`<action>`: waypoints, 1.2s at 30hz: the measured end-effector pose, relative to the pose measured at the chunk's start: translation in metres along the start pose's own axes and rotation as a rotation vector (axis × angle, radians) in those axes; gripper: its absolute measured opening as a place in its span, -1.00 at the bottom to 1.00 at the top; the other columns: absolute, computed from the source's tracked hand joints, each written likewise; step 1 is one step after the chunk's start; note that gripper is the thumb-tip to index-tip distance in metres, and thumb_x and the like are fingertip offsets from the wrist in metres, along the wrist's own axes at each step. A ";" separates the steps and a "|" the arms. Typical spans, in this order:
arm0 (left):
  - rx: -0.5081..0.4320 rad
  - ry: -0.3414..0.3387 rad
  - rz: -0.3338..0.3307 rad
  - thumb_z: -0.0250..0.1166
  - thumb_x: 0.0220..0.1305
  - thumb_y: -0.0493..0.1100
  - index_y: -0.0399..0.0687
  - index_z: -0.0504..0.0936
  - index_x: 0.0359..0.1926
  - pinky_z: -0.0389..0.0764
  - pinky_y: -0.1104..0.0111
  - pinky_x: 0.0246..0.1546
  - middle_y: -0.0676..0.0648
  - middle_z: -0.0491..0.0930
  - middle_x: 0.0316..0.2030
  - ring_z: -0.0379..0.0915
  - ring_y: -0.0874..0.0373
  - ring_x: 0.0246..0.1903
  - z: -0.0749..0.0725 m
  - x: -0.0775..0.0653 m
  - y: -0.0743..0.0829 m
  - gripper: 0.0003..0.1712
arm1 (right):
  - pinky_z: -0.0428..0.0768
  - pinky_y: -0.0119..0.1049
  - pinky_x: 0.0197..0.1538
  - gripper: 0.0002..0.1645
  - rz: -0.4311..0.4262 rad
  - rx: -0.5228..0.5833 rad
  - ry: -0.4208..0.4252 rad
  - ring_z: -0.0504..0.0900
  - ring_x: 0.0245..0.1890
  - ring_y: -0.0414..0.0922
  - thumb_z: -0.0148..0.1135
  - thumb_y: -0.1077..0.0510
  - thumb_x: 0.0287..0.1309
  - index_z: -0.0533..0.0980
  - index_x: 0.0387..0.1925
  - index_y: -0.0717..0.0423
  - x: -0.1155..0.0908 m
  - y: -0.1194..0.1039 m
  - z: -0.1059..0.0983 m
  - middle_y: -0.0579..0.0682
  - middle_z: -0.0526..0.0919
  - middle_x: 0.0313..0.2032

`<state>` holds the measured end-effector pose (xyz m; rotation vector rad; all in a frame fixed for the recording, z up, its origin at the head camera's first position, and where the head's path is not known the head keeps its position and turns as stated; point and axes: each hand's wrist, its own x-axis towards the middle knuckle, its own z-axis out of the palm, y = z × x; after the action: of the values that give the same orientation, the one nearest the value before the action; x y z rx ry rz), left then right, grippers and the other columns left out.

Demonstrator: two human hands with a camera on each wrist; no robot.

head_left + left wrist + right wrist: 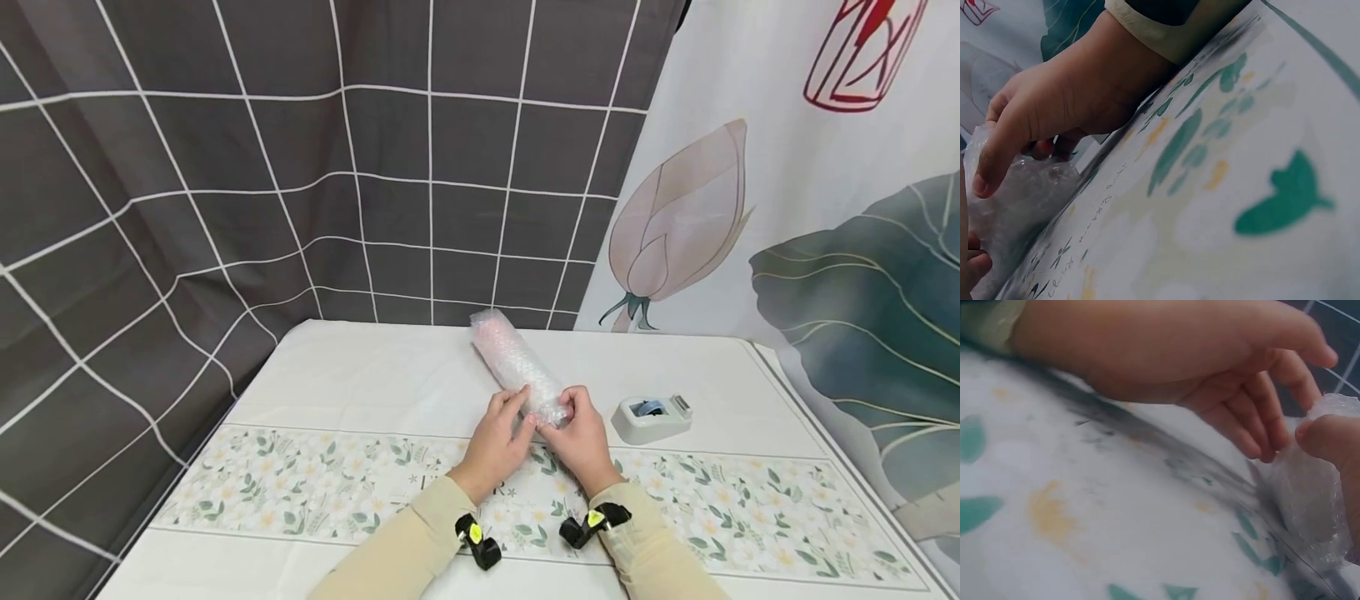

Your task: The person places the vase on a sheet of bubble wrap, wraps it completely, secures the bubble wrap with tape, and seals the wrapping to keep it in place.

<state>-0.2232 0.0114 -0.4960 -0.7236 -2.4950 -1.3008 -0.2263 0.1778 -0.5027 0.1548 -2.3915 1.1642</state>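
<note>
A long roll of bubble wrap [517, 358] with something pinkish inside lies slanted on the table, its near end between both hands. My right hand [583, 440] grips that near end, thumb on the wrap and fingers curled behind it, as the left wrist view shows on the right hand [1054, 106]. The left hand [495, 442] touches the wrap's near left side with loosely extended fingers. In the right wrist view the left hand [1210, 369] has its fingertips against or close beside the bubble wrap [1310, 494]. What the wrap encloses cannot be made out.
A white tape dispenser [651, 421] with a blue roll core stands just right of the right hand. A floral-banded white cloth covers the table [360, 367]. Behind hang a dark grid curtain [472, 208] and a white printed curtain [697, 292].
</note>
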 end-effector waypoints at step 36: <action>-0.454 0.107 -0.251 -0.22 0.56 -0.08 -0.02 0.15 0.56 0.00 -0.05 0.48 -0.19 -0.03 0.51 -0.04 -0.18 0.50 -0.013 0.015 -0.026 -0.39 | 0.38 -0.14 0.20 -0.41 0.217 0.514 0.073 0.40 0.16 0.03 -0.09 0.15 0.52 0.14 0.46 0.23 0.003 -0.006 0.013 0.24 0.28 0.28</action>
<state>-0.2502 -0.0065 -0.5005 -0.4146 -2.2791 -1.9765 -0.2323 0.1639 -0.5039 0.0153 -2.0358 1.8362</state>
